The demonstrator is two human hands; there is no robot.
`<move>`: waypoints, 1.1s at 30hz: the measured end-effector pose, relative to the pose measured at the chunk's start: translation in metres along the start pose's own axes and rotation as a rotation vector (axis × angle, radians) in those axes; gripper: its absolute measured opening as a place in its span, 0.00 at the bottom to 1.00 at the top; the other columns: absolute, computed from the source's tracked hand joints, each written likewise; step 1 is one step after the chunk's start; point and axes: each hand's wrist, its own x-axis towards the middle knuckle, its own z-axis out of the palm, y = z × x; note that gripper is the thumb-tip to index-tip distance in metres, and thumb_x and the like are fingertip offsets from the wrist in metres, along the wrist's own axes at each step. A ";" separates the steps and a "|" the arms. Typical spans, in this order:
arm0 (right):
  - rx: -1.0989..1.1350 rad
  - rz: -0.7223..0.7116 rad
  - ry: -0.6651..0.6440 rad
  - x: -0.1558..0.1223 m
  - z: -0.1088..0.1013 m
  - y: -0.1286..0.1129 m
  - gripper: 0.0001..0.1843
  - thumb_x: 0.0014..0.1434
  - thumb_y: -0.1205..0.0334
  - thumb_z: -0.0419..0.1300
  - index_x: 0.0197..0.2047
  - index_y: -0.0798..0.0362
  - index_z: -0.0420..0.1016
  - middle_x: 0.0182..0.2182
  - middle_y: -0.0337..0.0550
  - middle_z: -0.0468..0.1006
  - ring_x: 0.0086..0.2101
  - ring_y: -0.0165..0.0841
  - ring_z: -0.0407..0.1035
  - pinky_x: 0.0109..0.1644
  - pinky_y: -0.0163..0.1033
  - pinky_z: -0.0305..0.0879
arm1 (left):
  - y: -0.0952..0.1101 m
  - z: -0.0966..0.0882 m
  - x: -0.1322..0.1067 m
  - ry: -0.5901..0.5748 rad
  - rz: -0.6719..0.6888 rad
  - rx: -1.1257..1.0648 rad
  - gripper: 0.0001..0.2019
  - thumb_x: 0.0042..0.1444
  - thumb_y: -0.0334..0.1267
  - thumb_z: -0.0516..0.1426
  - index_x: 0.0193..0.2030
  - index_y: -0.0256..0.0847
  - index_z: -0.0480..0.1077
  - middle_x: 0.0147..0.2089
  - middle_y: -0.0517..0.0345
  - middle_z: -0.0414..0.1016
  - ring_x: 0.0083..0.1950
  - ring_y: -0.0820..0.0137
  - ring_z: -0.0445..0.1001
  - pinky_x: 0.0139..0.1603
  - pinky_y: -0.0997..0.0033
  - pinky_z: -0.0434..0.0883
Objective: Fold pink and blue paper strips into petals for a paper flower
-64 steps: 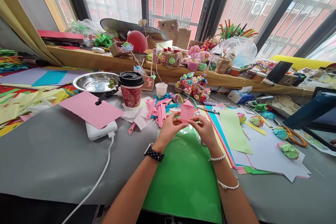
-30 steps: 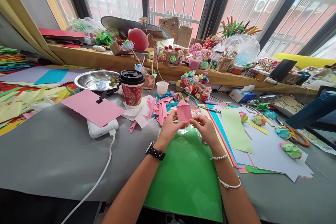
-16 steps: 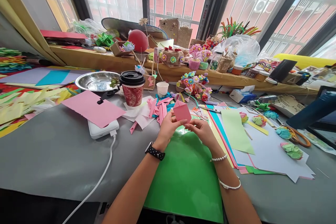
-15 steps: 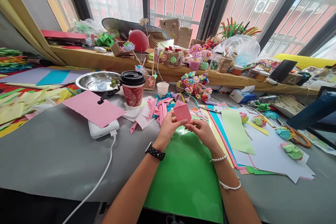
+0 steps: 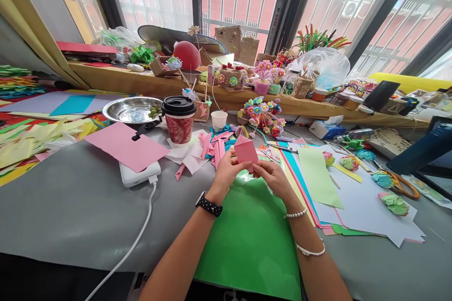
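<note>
Between my two hands a small folded piece of pink paper [image 5: 246, 150] is held up above the green mat [image 5: 247, 235]. My left hand [image 5: 228, 172] pinches its lower left side, thumb in front and fingers partly hidden behind. The fingertips of my right hand [image 5: 272, 176] are closed on its lower right corner. Just beyond the paper lies a heap of folded pink paper strips [image 5: 219, 148] mixed with blue ones. A larger pink sheet [image 5: 127, 146] rests on a white power bank [image 5: 139, 175] to the left.
A lidded paper cup [image 5: 179, 122] and a steel dish [image 5: 123, 110] stand at the back left. Scissors [image 5: 282, 147] lie behind my right hand. Coloured sheets [image 5: 360, 207] with several crumpled paper flowers [image 5: 393, 203] spread rightward. A white cable [image 5: 143, 230] crosses the grey table.
Almost nothing differs. The right fingertips have shifted slightly along the lower corner of the pink paper, which both hands keep holding.
</note>
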 end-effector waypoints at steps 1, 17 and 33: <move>-0.008 -0.006 0.006 0.000 0.000 0.000 0.14 0.55 0.54 0.51 0.28 0.54 0.70 0.23 0.40 0.71 0.26 0.30 0.66 0.31 0.35 0.62 | 0.000 0.000 0.000 -0.007 0.000 -0.001 0.24 0.32 0.37 0.65 0.37 0.35 0.62 0.29 0.55 0.76 0.32 0.67 0.75 0.36 0.69 0.68; -0.112 -0.062 0.297 -0.001 0.001 0.005 0.14 0.53 0.53 0.53 0.24 0.53 0.67 0.20 0.39 0.70 0.22 0.30 0.66 0.27 0.34 0.62 | -0.002 0.000 -0.001 -0.021 -0.009 0.083 0.23 0.34 0.36 0.64 0.38 0.36 0.62 0.28 0.56 0.76 0.30 0.69 0.74 0.31 0.73 0.67; 0.005 0.006 0.163 0.003 0.003 0.008 0.14 0.51 0.51 0.56 0.29 0.54 0.69 0.23 0.41 0.71 0.26 0.31 0.67 0.28 0.35 0.65 | 0.006 0.002 -0.002 -0.002 -0.030 0.011 0.22 0.34 0.38 0.64 0.40 0.36 0.67 0.33 0.55 0.76 0.35 0.69 0.73 0.35 0.74 0.65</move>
